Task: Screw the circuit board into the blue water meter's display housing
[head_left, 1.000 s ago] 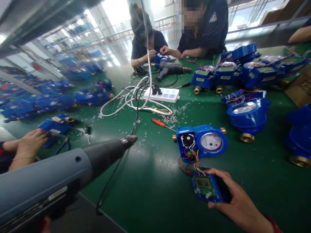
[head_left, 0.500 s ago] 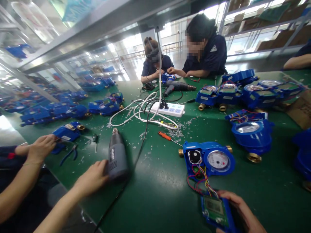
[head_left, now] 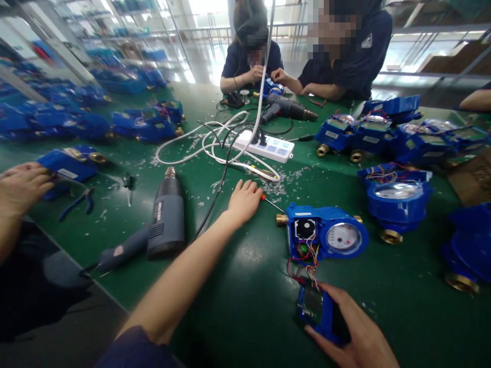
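the left hand (head_left: 243, 200) lies palm down and stretched forward on the bench (head_left: 245, 306), its grip spread and closed on nothing, the fingertips right at the orange handle of the screwdriver (head_left: 268, 201). that tool lies flat just past the fingers; only the end of the handle shows beside them, and the thin shaft runs away to the right and a little toward the person, its tip pointing at the brass end of the open meter (head_left: 326, 236). so the long axis lies across the line of the forearm rather than along it, and the handle is the end nearest the grip. the right hand (head_left: 355, 340) is well apart from the screwdriver, near the person's body, its grip clamped around the blue module (head_left: 316, 312), thumb and fingers wrapped on its sides; coloured wires (head_left: 305, 263) run from that module up to the meter just beyond it. of the two, the left hand is far nearer the screwdriver, the right is busy. the heat gun (head_left: 165, 217) lies on its side off to the left of the left forearm, touched by neither hand, nozzle pointing away. its black cord (head_left: 215, 202) passes close by the left wrist. a co-worker's hand (head_left: 19, 186) rests at the far left, near blue pliers (head_left: 79, 200).
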The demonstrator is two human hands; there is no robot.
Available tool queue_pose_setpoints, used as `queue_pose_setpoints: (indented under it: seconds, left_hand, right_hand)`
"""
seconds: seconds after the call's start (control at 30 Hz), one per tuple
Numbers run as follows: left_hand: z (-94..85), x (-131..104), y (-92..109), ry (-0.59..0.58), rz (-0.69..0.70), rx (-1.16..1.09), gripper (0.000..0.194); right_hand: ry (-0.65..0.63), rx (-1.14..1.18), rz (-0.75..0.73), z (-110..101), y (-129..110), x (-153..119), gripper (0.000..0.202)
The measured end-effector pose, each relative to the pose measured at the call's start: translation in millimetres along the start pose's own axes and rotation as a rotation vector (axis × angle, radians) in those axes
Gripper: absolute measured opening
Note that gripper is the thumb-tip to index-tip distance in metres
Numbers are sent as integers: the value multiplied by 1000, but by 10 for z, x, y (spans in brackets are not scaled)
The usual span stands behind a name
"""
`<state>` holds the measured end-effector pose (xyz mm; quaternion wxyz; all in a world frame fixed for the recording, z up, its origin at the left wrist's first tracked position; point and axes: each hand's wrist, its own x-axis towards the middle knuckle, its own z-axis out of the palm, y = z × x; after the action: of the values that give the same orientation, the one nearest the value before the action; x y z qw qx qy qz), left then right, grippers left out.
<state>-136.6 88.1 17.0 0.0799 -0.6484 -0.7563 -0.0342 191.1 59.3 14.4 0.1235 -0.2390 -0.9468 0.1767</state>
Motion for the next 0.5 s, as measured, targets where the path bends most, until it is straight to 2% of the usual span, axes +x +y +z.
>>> queue_pose_setpoints:
  seconds: [0.07, 0.13, 0.23, 0.3, 0.4, 0.5]
  left_hand:
    - [-36, -108, -26, -11, 11, 2, 17]
    - [-157, -345, -42, -15, -26, -3, 18]
    - [-358, -895, -2, -38, -133, -57, 19]
    - [-448, -1318, 89, -57, -207, -236, 17]
    - [-494, -1858, 323, -55, -134, -531, 26]
    - [-457, -2131, 597, -26, -20, -549, 30]
  right_hand:
    - [-21, 3, 7, -13, -20, 8, 57]
    - [-57, 13, 19, -30, -43, 29, 55]
    - [-105, 15, 27, -57, -85, 64, 54]
    - [-122, 0, 26, -63, -111, 77, 54]
    - [-138, -54, 24, -49, -132, 76, 55]
    - [-145, -129, 34, -16, -125, 49, 58]
